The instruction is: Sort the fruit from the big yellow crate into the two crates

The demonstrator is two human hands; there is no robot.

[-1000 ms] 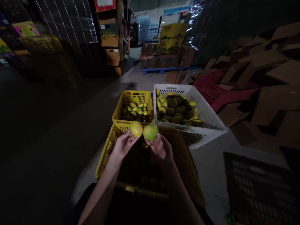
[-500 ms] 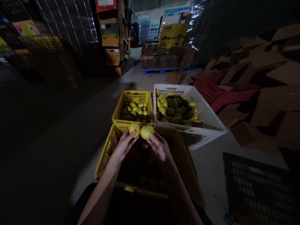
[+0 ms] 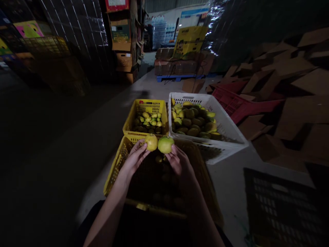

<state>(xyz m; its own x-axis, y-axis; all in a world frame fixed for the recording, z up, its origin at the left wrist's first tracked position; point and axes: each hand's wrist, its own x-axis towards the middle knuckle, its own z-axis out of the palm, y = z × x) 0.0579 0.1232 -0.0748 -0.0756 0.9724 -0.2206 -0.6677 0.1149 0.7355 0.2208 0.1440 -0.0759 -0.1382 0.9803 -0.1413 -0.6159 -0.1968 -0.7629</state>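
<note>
My left hand (image 3: 135, 158) holds a yellow citrus fruit (image 3: 151, 142) at its fingertips. My right hand (image 3: 180, 161) holds a greener citrus fruit (image 3: 166, 144) right beside it, the two fruits almost touching. Both are raised over the far end of a near yellow crate (image 3: 117, 164), whose inside is dark with a few fruits dimly visible. Just beyond stands a smaller yellow crate (image 3: 131, 118) of small green-yellow fruits, and to its right a white crate (image 3: 231, 128) of larger ones.
A red crate (image 3: 231, 103) and a heap of flattened cardboard (image 3: 288, 92) fill the right side. A dark crate (image 3: 282, 206) sits at the near right. Stacked boxes (image 3: 120, 44) and a loaded blue pallet (image 3: 177, 65) stand at the back. The left floor is dark.
Both hands dipped slightly toward the near crate with their fruits, then lifted back up to about where they were a second ago.
</note>
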